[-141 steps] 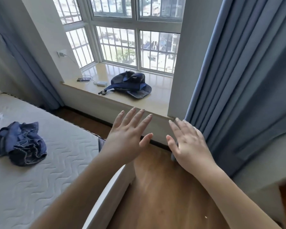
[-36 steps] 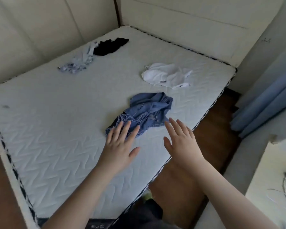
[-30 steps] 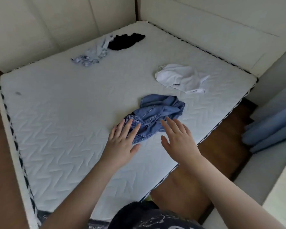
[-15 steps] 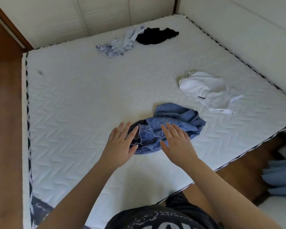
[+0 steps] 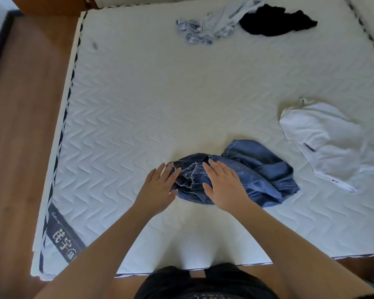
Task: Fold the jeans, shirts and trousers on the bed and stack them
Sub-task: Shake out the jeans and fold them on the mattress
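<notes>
Since half a second earlier, both hands had come forward over the crumpled jeans (image 5: pixel 244 175), and the view had tipped down until the whole near edge of the bed (image 5: pixel 121 117) showed. The jeans lay in a heap on the near middle of the mattress, elastic waistband bunched at the left end and the legs piled off to the right. The left hand (image 5: pixel 158 188) was spread flat, fingers straight, its fingertips reaching the left end of the waistband; whether they touched the cloth could not be told. The right hand (image 5: pixel 222 186) was likewise spread, fingers straight, palm down over the middle of the jeans, covering the denim just right of the waistband. Neither grip had closed on anything: both were open, and the waistband showed in the gap between them.

To the right of the jeans, apart from them, lay a rumpled white shirt (image 5: pixel 324 143). Far across the mattress, near the top edge, a pale blue-grey garment (image 5: pixel 209 26) lay bunched up, touching a black garment (image 5: pixel 274 22) on its right. A dark label with white lettering (image 5: pixel 63 238) sat on the near left corner of the mattress, and brown wooden floor (image 5: pixel 20 147) ran along the left side of the bed.
</notes>
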`<state>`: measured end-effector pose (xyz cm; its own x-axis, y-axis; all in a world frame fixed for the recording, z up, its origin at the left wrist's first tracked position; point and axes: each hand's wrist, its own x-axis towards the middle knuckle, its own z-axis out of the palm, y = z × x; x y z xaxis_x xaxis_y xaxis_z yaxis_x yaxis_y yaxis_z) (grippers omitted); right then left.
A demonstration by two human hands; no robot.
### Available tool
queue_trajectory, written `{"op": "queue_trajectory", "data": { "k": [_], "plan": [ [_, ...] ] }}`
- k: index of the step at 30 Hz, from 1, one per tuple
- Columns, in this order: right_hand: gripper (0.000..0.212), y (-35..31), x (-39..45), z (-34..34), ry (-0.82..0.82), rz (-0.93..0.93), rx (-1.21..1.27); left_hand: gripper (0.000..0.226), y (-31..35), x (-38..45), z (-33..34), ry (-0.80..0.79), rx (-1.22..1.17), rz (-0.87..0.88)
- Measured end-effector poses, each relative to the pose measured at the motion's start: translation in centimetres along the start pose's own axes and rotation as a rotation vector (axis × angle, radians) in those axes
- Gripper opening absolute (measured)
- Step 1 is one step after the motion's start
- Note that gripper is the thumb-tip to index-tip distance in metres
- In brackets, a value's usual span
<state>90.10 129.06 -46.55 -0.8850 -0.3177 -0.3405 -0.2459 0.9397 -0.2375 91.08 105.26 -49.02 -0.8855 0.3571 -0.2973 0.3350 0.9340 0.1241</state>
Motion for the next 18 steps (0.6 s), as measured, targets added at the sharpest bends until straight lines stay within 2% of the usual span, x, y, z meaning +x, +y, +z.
{"op": "queue_trajectory", "data": {
  "k": [9,18],
  "plan": [
    [0.06,2.0,6.7,4.5,-0.207,-0.09,-0.095,0.066,-3.1,3.1,6.2,-0.128,-0.076,-0.103],
    [0.059,1.7,13.4,9.8,-0.268,-0.159,-0.213,0.061,-6.8,7.5,12.8,-0.267,-0.17,-0.219]
  ]
}}
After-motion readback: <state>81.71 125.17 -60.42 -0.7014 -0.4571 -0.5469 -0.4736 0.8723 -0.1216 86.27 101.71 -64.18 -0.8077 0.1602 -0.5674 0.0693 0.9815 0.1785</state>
